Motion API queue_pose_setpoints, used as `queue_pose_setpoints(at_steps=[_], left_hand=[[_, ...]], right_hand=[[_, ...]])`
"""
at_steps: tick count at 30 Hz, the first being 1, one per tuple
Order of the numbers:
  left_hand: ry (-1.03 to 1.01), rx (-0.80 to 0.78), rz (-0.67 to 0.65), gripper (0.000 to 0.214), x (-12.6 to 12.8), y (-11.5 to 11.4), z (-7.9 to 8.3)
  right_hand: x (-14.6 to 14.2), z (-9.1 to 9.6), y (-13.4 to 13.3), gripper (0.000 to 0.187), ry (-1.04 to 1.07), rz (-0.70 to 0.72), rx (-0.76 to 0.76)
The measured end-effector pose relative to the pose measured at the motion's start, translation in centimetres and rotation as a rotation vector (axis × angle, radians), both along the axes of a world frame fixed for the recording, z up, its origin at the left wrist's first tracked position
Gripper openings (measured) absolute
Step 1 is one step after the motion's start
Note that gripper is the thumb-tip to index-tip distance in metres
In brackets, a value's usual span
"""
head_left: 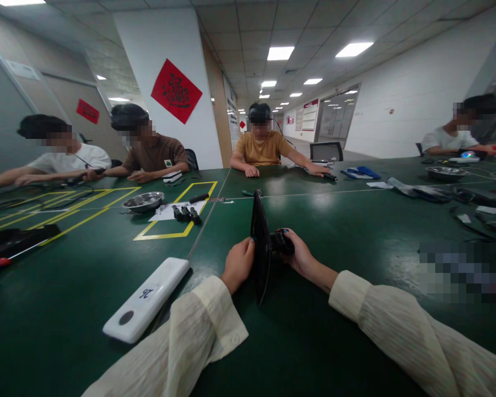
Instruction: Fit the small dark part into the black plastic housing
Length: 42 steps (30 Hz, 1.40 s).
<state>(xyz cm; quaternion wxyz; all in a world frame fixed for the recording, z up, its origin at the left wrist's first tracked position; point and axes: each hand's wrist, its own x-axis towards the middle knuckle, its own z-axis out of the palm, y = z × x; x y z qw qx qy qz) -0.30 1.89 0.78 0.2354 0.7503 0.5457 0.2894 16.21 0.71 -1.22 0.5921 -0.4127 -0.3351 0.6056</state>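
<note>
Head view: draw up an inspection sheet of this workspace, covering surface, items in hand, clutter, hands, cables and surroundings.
Surface: dark green, smooth table with yellow tape lines.
Items in hand: thin black panel, seen nearly edge-on; rounded black part beside it; whether they are joined cannot be told.
Clutter: white oblong plastic case; round shiny metal bowl; small black cylindrical parts on white paper.
Hands: left hand holds the panel; right hand holds the rounded part.
Cables: thin cables at far right; ends unclear.
Surroundings: four seated people; red diamond-shaped paper sign on a white pillar.
</note>
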Motion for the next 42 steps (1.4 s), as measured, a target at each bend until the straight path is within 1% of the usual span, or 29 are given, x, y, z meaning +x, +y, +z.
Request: queue_pose_setpoints(at_steps=[3, 9, 12, 17, 20, 24, 27, 32, 35, 39, 42], left_hand=[[0.008, 0.001, -0.003, 0.037, 0.0, 0.1, -0.1], [-0.008, 0.024, -0.028, 0.046, -0.1, 0.0, -0.1], [0.003, 0.020, -0.042, 0.043, -0.1, -0.1, 0.0], [0.014, -0.012, -0.013, 0.036, 0.0, -0.1, 0.3], [-0.003, -0.020, -0.004, 0.035, 0.0, -0.2, 0.3], [-0.045, -0.003, -0.021, 0.037, 0.0, -0.1, 0.2], [-0.033, 0.000, -0.018, 0.036, -0.1, -0.1, 0.1], [0.004, 0.010, -0.025, 0.034, -0.1, 0.1, -0.1], [-0.021, 0.017, -0.030, 0.035, -0.2, 0.3, -0.4], [-0.077, -0.031, -0.020, 0.042, -0.2, 0.7, -0.7], [-0.097, -0.043, -0.022, 0.043, -0.2, 0.7, -0.7]], right_hand=[[0.1, -0.3, 0.1, 0.022, 0.005, 0.007, 0.010], [0.1, -0.5, 0.2, 0.022, 0.011, 0.012, 0.020], [0.1, -0.5, 0.2, 0.023, 0.009, 0.015, 0.027], [0.0, -0.3, 0.2, 0.022, 0.010, -0.009, -0.001], [0.0, -0.3, 0.2, 0.021, 0.013, -0.011, -0.012], [-0.1, -0.3, 0.2, 0.022, 0.011, -0.016, -0.005], [-0.1, -0.3, 0.1, 0.022, 0.022, -0.015, 0.007], [0.0, -0.3, 0.2, 0.020, 0.011, -0.018, -0.018], [0.0, -0.5, 0.2, 0.020, 0.011, -0.013, -0.012], [0.1, -0.6, 0.3, 0.021, 0.017, 0.004, -0.006], [0.0, -0.6, 0.3, 0.020, 0.018, -0.002, 0.007]])
